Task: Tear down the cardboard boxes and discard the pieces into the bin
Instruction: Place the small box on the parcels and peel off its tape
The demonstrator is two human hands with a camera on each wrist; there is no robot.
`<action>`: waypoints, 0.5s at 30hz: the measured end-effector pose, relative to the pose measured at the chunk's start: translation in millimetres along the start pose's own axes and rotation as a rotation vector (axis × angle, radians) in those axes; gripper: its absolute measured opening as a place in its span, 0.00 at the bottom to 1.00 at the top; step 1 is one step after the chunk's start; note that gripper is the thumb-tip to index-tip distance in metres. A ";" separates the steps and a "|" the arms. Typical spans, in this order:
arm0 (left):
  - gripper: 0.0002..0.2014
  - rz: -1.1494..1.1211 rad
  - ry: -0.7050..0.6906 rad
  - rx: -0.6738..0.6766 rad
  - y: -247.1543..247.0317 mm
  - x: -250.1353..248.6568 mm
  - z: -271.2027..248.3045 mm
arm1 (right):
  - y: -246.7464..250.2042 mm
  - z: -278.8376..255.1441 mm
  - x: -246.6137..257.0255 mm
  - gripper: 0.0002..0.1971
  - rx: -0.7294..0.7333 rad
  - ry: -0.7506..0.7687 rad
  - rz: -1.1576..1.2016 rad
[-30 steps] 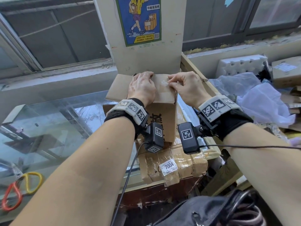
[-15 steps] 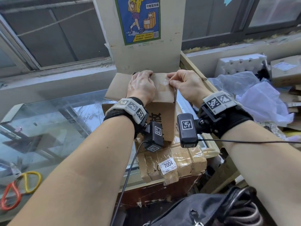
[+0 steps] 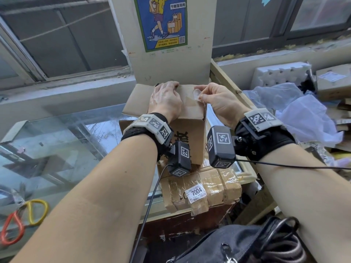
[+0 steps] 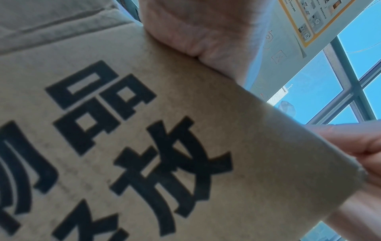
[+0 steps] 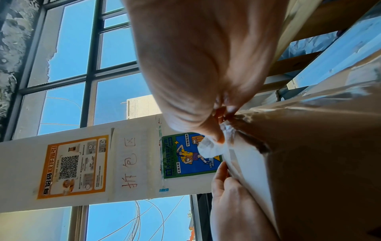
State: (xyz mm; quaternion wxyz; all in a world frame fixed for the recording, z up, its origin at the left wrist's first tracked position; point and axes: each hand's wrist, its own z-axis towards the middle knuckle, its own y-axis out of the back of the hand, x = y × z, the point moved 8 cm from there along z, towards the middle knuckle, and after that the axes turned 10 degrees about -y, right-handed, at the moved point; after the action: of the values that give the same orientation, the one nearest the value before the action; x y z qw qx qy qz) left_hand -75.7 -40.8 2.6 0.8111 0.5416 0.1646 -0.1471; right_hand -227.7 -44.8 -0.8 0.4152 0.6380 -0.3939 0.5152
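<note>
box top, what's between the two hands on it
Head view: a strip of clear tape on the cardboard box, its end pinched by the right hand; left hand presses beside it.

Windows (image 3: 62,40) w/ blue sky, poster (image 3: 163,21) on pillar (image 3: 171,67), glass counter (image 3: 57,149).

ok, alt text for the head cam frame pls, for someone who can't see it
Seen from above, a person's left hand rests on top of a brown cardboard box while the right hand pinches a strip of clear tape peeling off it. The box stands on a taped parcel labelled 7004.
</note>
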 end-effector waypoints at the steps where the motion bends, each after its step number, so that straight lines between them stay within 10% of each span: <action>1: 0.20 0.000 0.002 0.002 -0.4 0.3 -0.1 | -0.5 0.6 -0.6 0.16 0.007 -0.004 0.018; 15: 0.20 -0.001 0.002 0.013 -2.3 1.0 3.3 | 2.9 10.9 -10.1 0.15 0.067 -0.031 0.246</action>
State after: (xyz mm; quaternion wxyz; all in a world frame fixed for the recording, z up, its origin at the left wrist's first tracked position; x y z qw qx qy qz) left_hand -75.4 -44.7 1.5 0.8073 0.5470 0.1646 -0.1481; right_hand -228.3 -55.2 -11.7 0.3210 0.6062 -0.4582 0.5652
